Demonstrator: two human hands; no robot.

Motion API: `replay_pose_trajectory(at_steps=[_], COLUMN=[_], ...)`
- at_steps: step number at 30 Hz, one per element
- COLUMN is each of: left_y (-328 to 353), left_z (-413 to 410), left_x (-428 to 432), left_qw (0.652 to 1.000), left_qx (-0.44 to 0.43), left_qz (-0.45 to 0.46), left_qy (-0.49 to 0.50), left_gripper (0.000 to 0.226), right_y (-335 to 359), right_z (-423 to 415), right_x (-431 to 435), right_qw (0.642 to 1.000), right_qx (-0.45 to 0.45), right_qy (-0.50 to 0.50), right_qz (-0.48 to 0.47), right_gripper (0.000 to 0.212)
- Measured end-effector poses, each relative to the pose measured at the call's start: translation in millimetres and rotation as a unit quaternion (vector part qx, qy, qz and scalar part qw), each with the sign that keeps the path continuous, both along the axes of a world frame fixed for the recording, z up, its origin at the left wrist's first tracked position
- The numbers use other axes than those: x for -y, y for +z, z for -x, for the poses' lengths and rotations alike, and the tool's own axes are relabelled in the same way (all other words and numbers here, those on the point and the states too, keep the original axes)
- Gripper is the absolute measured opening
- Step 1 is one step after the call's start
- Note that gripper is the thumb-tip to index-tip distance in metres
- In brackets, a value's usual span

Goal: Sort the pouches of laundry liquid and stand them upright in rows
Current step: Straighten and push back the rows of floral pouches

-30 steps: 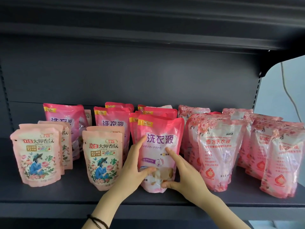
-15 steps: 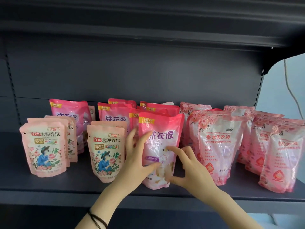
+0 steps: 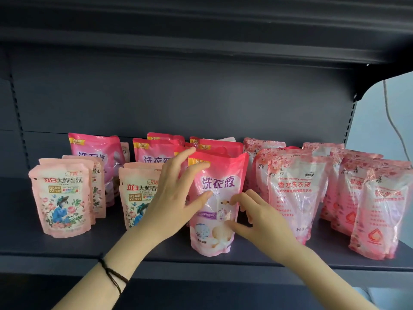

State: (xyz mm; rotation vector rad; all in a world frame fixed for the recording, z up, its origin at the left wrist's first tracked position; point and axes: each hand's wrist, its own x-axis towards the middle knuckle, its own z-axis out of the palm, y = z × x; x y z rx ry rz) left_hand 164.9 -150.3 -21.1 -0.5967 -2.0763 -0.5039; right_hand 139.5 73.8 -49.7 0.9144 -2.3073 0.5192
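Note:
A bright pink pouch (image 3: 220, 182) with purple lettering stands upright at the front middle of the dark shelf (image 3: 111, 249). My left hand (image 3: 176, 193) lies against its left side with fingers spread and straight, thumb on the front. My right hand (image 3: 257, 215) touches its lower right front with bent fingertips and thumb. More bright pink pouches (image 3: 154, 153) stand in rows behind. Pale pink pouches with a floral picture (image 3: 62, 198) stand on the left, one of them (image 3: 138, 193) partly behind my left hand. Translucent rose-print pouches (image 3: 295, 193) stand on the right.
The shelf above (image 3: 201, 30) overhangs the pouches, and a dark back panel (image 3: 178, 97) closes the rear. The rightmost rose-print pouch (image 3: 380, 209) stands near the shelf's right end. A cable (image 3: 393, 121) hangs beyond the right upright. Bare shelf shows at the far left.
My left hand slid up the centre pouch and spread its fingers. The fingers of my right hand bent, their tips staying on the pouch's lower front. The pouch stays upright.

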Motion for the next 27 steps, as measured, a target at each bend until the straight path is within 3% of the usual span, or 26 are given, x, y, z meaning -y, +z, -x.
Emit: replay_pose_trajectory(at_steps=[3, 6, 10, 13, 17, 22, 27], left_y=[43, 99, 160, 185, 197, 194, 187], left_z=[-2, 2, 21, 45, 85, 145, 209], left_x=[11, 23, 32, 36, 38, 36, 31], left_qw=[0.993, 0.976, 0.907, 0.856, 0.831, 0.832, 0.841], left_qx=[-0.043, -0.036, -0.029, -0.025, 0.007, 0.062, 0.210], left_qz=[0.102, 0.211, 0.412, 0.505, 0.545, 0.541, 0.490], left_qy=[0.030, 0.035, 0.084, 0.110, 0.107, 0.103, 0.096], left_gripper=[0.037, 0.034, 0.045, 0.043, 0.040, 0.037, 0.036], right_y=[47, 115, 189, 220, 235, 237, 231], right_z=[-2, -4, 0, 19, 64, 134, 208], right_x=[-8, -13, -7, 1, 4, 5, 12], right_qw=[0.997, 0.978, 0.944, 0.919, 0.888, 0.869, 0.867], right_qx=[-0.021, -0.047, -0.102, -0.118, -0.109, -0.100, -0.075], right_qy=[0.016, 0.041, 0.014, -0.023, -0.058, -0.062, -0.044], right_qz=[-0.069, -0.200, -0.314, -0.377, -0.443, -0.481, -0.491], right_gripper=[0.032, 0.022, 0.027, 0.023, 0.026, 0.032, 0.037])
